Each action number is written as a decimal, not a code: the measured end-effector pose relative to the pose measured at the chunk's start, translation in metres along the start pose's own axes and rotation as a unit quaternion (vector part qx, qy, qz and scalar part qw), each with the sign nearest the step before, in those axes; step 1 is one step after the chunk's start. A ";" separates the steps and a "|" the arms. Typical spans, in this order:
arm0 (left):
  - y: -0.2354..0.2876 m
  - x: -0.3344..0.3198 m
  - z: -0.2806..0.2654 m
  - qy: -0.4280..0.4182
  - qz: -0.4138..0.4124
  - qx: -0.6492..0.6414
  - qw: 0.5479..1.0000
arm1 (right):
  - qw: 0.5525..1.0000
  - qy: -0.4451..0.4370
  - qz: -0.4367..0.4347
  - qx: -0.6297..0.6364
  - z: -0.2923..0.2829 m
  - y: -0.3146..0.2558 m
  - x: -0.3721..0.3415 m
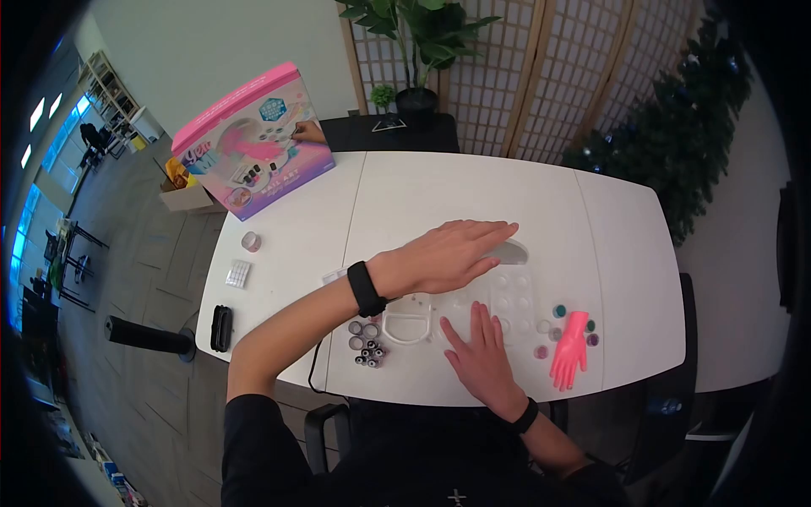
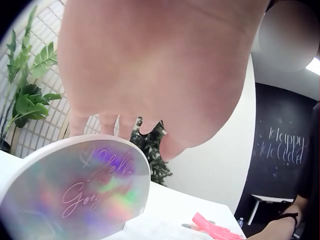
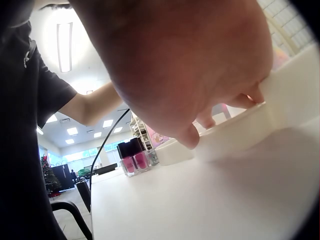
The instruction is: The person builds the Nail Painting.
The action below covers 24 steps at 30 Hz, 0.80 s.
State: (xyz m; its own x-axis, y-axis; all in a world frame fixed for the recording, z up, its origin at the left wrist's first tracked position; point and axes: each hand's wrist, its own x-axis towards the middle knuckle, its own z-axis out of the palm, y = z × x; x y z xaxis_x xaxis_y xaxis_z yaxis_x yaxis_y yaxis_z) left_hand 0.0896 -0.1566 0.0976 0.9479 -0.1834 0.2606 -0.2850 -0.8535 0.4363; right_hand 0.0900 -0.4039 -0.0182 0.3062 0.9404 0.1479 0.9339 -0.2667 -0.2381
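Note:
My left hand [image 1: 443, 253] reaches across the table with its fingers stretched out, at the top of an upright arched panel [image 2: 75, 187] with a shiny rainbow face and pink script. Most of that panel is hidden behind the hand in the head view; its grey right end [image 1: 513, 252] shows. In front stands a white tray [image 1: 408, 341] with several round hollows at its right part. On the near side of the tray, my right hand [image 1: 481, 359] has spread fingers, with its fingertips at the tray's wall [image 3: 235, 132] in the right wrist view.
A pink model hand [image 1: 570, 351] lies at right among several small pots [image 1: 541, 352]. Nail polish bottles [image 1: 369, 354] cluster left of the tray. Farther left are a black case [image 1: 221, 328], a white packet [image 1: 238, 273], a jar [image 1: 251, 242] and a big pink box [image 1: 262, 148].

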 end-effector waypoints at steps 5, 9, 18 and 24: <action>-0.001 0.010 0.016 -0.013 -0.011 0.065 0.998 | 1.000 0.004 0.000 0.000 0.000 0.000 0.000; 0.002 0.011 0.024 0.014 -0.010 0.067 0.998 | 1.000 -0.011 0.008 -0.001 0.002 0.000 0.001; -0.030 -0.006 -0.001 0.152 -0.050 -0.068 0.985 | 1.000 -0.019 0.004 0.000 0.004 0.001 0.000; -0.062 -0.118 -0.030 -0.026 -0.275 -0.030 0.961 | 1.000 -0.009 0.004 -0.002 0.004 0.000 0.001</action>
State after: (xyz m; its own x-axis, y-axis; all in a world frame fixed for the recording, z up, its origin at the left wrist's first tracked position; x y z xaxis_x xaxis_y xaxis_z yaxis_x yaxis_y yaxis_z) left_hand -0.0088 -0.0676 0.0653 0.9627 0.2623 -0.0661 0.2550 -0.7989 0.5447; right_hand 0.0897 -0.4025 -0.0225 0.3113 0.9415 0.1288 0.9317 -0.2758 -0.2362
